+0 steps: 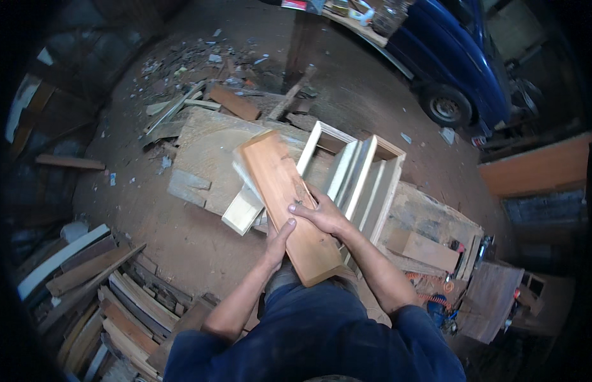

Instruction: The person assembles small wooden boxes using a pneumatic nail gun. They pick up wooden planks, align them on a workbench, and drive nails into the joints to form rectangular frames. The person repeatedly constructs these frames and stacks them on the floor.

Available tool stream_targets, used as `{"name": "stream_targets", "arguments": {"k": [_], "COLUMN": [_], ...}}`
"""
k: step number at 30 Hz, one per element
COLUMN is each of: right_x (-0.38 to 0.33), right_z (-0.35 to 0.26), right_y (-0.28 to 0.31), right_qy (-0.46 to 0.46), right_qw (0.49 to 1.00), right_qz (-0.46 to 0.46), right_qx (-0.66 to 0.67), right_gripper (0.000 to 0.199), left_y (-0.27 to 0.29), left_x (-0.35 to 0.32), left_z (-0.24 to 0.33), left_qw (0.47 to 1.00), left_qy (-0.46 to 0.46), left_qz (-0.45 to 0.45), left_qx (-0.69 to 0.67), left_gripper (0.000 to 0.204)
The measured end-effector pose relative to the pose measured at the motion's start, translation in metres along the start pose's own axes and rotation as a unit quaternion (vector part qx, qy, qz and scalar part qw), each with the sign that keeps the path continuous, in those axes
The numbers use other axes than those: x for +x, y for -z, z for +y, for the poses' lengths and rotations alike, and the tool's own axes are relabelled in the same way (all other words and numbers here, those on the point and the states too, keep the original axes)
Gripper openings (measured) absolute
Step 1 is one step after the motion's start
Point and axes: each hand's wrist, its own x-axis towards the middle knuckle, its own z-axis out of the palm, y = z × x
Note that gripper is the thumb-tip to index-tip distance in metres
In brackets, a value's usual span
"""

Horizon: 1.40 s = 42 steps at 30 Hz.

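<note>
The person holds a reddish-brown plank (284, 204) tilted over the work area, its near end close to their body. The right hand (321, 216) lies on the plank's top face, fingers (300, 206) curled over its edge and clamped on it. The left hand (278, 242) grips the plank's left edge from beneath, thumb up against the wood. Just behind it a pale wooden frame (362, 175) rests on a rough slab (203, 149). Scrap boards (111, 286) lie piled on the dirt floor (175, 235) to the left
</note>
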Motion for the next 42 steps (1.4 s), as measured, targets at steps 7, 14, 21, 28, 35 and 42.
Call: {"name": "stream_targets", "arguments": {"k": [7, 14, 21, 28, 35, 42], "right_x": [-0.052, -0.088, -0.178, -0.262, -0.284, -0.286], "right_z": [-0.006, 0.085, 0.135, 0.308, 0.390, 0.403], "right_y": [0.087, 0.095, 0.158, 0.305, 0.389, 0.405], "right_qy": [-0.049, 0.070, 0.038, -0.106, 0.000, 0.049], "right_qw": [0.977, 0.966, 0.955, 0.882, 0.853, 0.890], "right_qz": [-0.098, 0.014, 0.260, 0.340, 0.112, 0.112], "right_qx": [-0.182, -0.248, -0.137, -0.307, -0.510, -0.438], "right_gripper": [0.109, 0.083, 0.071, 0.076, 0.097, 0.102], "left_y": [-0.058, -0.062, -0.096, -0.158, -0.188, -0.216], "left_x": [-0.027, 0.000, -0.027, -0.009, 0.014, 0.013], "left_z": [-0.061, -0.068, -0.031, -0.051, -0.102, -0.104], "left_qw": [0.974, 0.892, 0.906, 0.859, 0.561, 0.581], "left_qy": [0.164, 0.304, 0.206, -0.212, -0.244, -0.237], "left_qz": [-0.149, -0.243, -0.140, 0.021, 0.220, 0.228], "left_qx": [0.050, 0.229, 0.343, 0.466, 0.760, 0.744], "left_gripper": [0.076, 0.059, 0.041, 0.029, 0.055, 0.052]}}
